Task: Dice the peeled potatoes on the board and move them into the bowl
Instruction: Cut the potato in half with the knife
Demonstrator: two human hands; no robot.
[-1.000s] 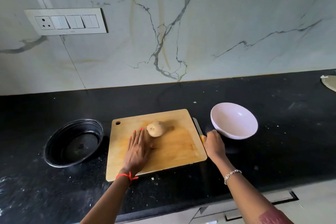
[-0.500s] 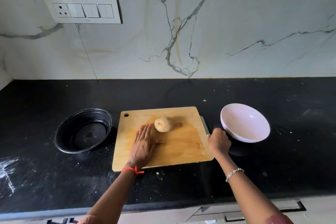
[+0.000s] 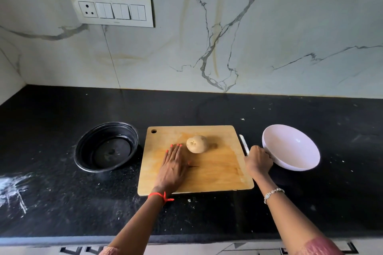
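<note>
One peeled potato (image 3: 196, 144) sits whole near the middle of the wooden cutting board (image 3: 217, 170). My left hand (image 3: 173, 166) lies flat on the board just left of the potato, fingers straight, not touching it. My right hand (image 3: 258, 160) is curled round the handle of a knife (image 3: 244, 144) that lies on the counter along the board's right edge, blade pointing away from me. The white bowl (image 3: 294, 155) stands empty right beside that hand.
A black round container (image 3: 106, 147) sits on the dark countertop (image 3: 62, 203) left of the board. White smears mark the counter at far left. A marble wall with a switch panel (image 3: 113, 10) rises behind. The counter's front edge runs below my arms.
The view has shifted so the scene sits further right and lower. My right hand has closed over the knife handle. The left hand and potato keep their places on the board.
</note>
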